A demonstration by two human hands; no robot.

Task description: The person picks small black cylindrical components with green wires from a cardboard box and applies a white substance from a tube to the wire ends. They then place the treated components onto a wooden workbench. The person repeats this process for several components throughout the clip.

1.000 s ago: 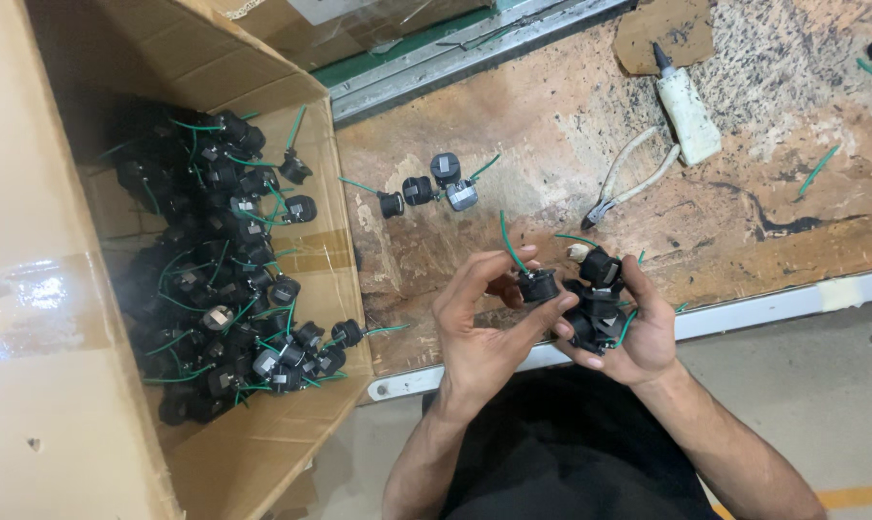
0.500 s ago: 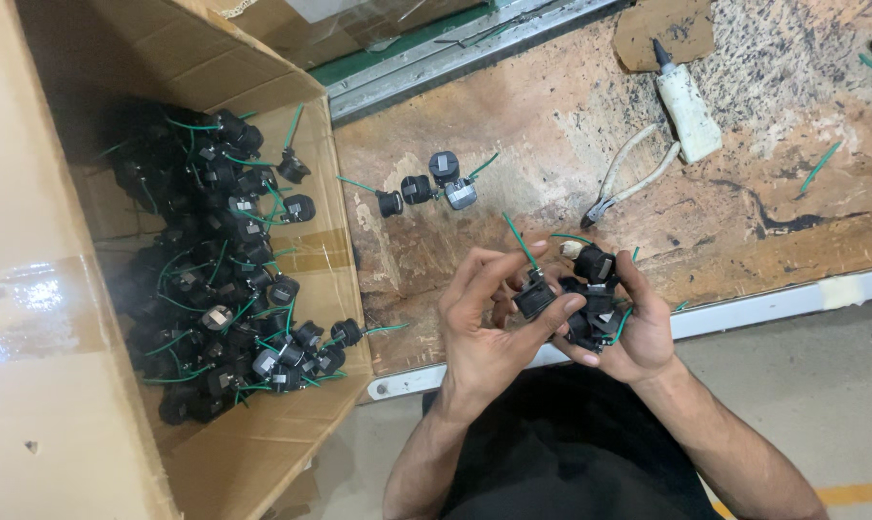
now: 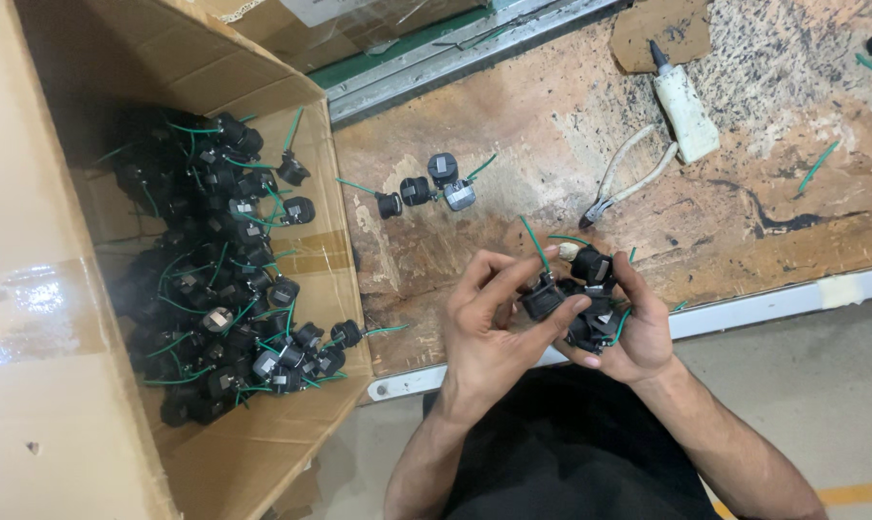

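Gripping one small black socket part [image 3: 542, 299] with a green wire, the left hand [image 3: 489, 332] meets the right hand [image 3: 628, 327], closed around several more, above the tabletop [image 3: 551, 135] edge, beside a cardboard box [image 3: 61, 318].

Hands [image 3: 561, 327] – blk sockets [image 3: 576, 299] – over workbench [image 3: 744, 193]

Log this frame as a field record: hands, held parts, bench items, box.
left hand: pinches one black socket part with a green wire
right hand: cups several black parts
bench: worn wood; three loose black parts, pliers, white tube, green wire scraps
cardboard box: open, left of bench, heaped with black parts and green wires
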